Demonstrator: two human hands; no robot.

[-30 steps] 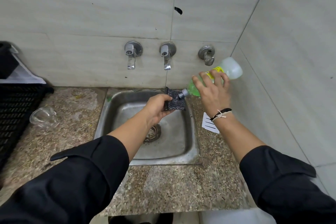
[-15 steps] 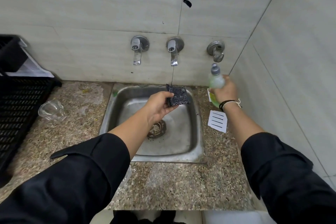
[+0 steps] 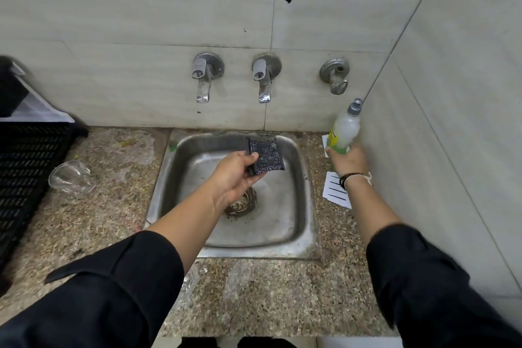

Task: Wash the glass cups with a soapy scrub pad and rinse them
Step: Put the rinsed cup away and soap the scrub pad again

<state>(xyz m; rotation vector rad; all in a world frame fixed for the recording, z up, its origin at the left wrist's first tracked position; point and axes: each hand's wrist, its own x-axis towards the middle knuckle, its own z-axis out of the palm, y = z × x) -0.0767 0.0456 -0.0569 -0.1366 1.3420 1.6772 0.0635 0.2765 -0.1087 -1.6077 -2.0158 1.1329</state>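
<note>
My left hand (image 3: 234,175) holds a dark speckled scrub pad (image 3: 266,156) over the steel sink (image 3: 305,200), thumb on top of the pad. My right hand (image 3: 348,162) grips the lower part of a soap bottle (image 3: 347,127) with green liquid and a grey cap, upright at the back right corner of the counter by the side wall. A clear glass cup (image 3: 70,176) lies on its side on the granite counter, left of the sink. Another glass piece (image 3: 189,284) shows partly under my left sleeve.
Two taps (image 3: 204,79) (image 3: 264,78) and a third wall fitting (image 3: 336,75) stick out of the tiled wall above the sink. No water runs. A black plastic crate (image 3: 25,167) stands at far left. White cards (image 3: 336,191) lie right of the sink.
The soap bottle went from tipped over the pad to upright, and my right hand carried it back to the counter corner. My left hand kept the pad over the sink.
</note>
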